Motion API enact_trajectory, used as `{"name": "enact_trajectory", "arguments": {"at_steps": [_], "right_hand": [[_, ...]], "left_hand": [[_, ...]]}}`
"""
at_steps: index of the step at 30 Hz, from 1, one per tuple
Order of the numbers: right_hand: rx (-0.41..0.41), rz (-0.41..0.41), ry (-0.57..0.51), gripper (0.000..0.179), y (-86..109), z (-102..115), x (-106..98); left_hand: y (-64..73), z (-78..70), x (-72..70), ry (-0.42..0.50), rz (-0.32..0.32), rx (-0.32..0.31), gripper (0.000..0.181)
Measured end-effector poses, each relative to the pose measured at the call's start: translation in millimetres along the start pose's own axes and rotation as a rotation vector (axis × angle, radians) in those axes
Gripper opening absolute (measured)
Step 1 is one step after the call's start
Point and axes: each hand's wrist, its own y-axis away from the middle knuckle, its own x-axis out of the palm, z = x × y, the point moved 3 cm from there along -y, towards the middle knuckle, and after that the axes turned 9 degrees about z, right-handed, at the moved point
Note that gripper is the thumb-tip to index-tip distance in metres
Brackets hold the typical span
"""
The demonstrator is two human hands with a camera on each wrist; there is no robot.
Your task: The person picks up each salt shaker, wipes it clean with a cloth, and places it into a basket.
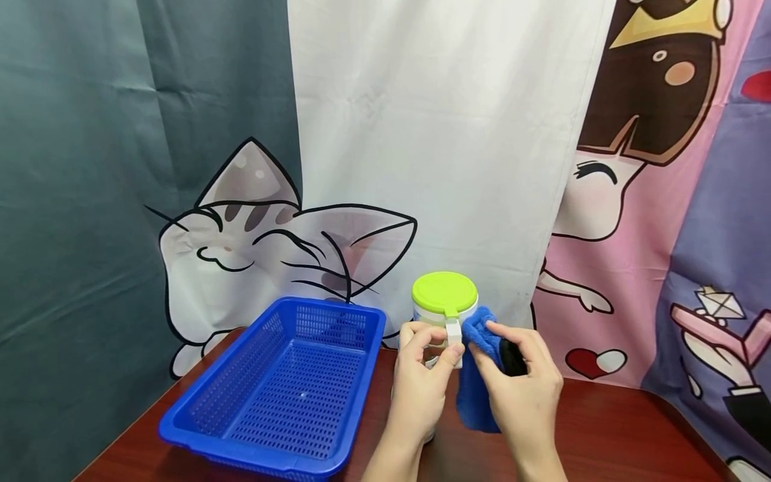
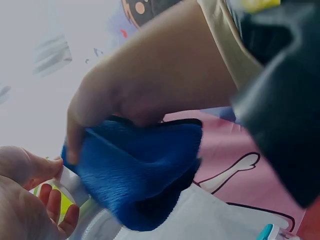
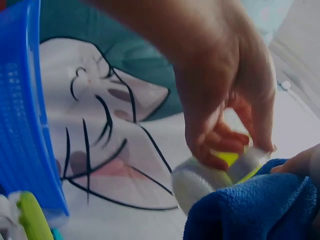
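A lidded jar (image 1: 421, 314) with a lime-green lid (image 1: 444, 292) stands right of centre in the head view. My left hand (image 1: 415, 375) pinches the white handle (image 1: 454, 332) below the lid's tab, between thumb and curled fingers. My right hand (image 1: 527, 378) grips a blue cloth (image 1: 478, 402) with a black part, bunched at the top and hanging down beside the jar. In the left wrist view the cloth (image 2: 135, 175) spreads below my right hand and partly covers the jar. The right wrist view shows my left hand (image 3: 225, 100) around the handle, close to the cloth (image 3: 250, 210).
On the reddish-brown table (image 1: 602, 428), left of my hands, sits a blue perforated basket (image 1: 301, 395). Behind hangs a cartoon-printed curtain (image 1: 446, 134). A green and white item (image 3: 32, 215) shows at the right wrist view's lower left; a teal and white item (image 2: 274, 233) shows in the left wrist view.
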Motion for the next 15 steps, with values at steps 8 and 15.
{"name": "enact_trajectory", "arguments": {"at_steps": [8,15], "right_hand": [[-0.019,-0.012,0.027,0.034,0.6,2,1],[0.028,-0.049,0.016,0.034,-4.9,-3,-7]], "left_hand": [[-0.2,-0.9,-0.8,-0.046,0.017,-0.075,0.008],[-2.5,-3.1,-4.8,-0.058,-0.016,-0.050,0.014]]}}
